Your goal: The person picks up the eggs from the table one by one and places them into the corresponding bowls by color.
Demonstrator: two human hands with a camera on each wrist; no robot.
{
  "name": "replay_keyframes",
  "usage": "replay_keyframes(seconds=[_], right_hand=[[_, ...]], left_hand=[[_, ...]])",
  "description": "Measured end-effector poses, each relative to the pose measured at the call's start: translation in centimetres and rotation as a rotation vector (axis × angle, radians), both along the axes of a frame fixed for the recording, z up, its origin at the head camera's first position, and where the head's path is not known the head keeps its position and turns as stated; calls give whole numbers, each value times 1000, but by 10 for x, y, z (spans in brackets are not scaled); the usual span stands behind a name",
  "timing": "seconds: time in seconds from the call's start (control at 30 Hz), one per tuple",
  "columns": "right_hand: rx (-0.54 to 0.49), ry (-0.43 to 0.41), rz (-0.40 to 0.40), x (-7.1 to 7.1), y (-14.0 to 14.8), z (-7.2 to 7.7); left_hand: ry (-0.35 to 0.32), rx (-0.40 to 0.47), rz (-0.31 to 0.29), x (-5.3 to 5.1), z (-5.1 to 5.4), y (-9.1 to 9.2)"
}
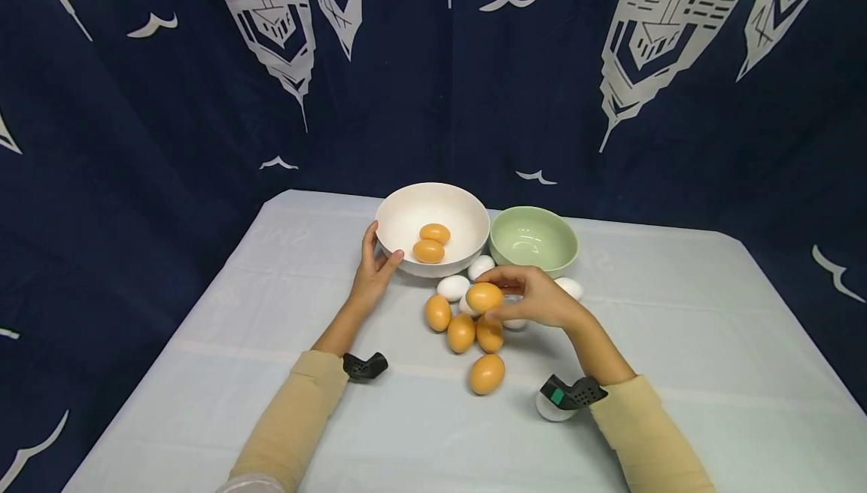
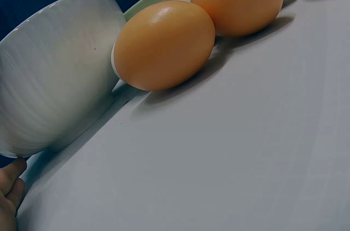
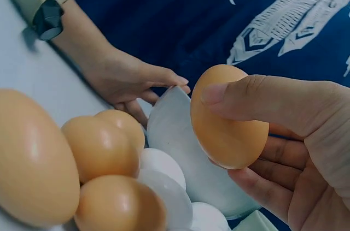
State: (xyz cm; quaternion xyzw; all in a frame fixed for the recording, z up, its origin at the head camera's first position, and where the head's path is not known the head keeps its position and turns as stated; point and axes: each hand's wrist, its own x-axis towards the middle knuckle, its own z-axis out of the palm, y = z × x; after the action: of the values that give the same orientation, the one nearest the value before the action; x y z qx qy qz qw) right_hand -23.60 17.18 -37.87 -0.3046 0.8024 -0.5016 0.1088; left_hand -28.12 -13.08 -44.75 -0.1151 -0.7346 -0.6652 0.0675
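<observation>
My left hand (image 1: 371,278) holds the left side of a large white bowl (image 1: 467,214), thumb at its rim and fingers along its outside. Inside that bowl lie two brown eggs (image 1: 429,251). Between thumb and fingers, my right hand (image 1: 538,299) pinches another brown egg (image 3: 229,116), raised over the group on the table. Several brown eggs (image 1: 461,333) lie below it, the nearest one (image 1: 487,374) a little apart. White eggs (image 1: 453,287) lie close to the bowls, some partly hidden by the right hand.
A light green bowl (image 1: 533,241) stands right of the white bowl, close against it. A round white object (image 1: 554,408) shows partly under the right wrist's black camera (image 1: 574,393). The pale tablecloth (image 1: 223,372) ends at a dark blue patterned curtain (image 1: 420,117).
</observation>
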Motion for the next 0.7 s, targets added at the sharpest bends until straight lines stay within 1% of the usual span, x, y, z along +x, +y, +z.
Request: replay_keyframes(seconds=[0.03, 0.1, 0.13, 0.17, 0.27, 0.33, 0.57, 0.7], right_hand=[[-9, -4, -5, 0, -1, -1], [-24, -11, -15, -1, -2, -2], [-31, -15, -18, -1, -3, -3], [-35, -18, -21, -1, -4, -4], [-40, -25, -25, -2, -6, -5], [-38, -28, -28, -3, -8, -5], [-54, -8, -15, -7, -12, -3], [-55, -13, -19, -9, -14, -2]], left_hand=[[13, 2, 2, 0, -1, 0], [21, 1, 14, -6, -9, 0], [17, 6, 10, -6, -9, -1], [18, 13, 14, -9, -14, -1], [22, 11, 26, -8, -15, 0], [29, 22, 23, -9, -16, 0], [51, 16, 27, -9, -17, 0], [48, 14, 30, -9, -16, 1]])
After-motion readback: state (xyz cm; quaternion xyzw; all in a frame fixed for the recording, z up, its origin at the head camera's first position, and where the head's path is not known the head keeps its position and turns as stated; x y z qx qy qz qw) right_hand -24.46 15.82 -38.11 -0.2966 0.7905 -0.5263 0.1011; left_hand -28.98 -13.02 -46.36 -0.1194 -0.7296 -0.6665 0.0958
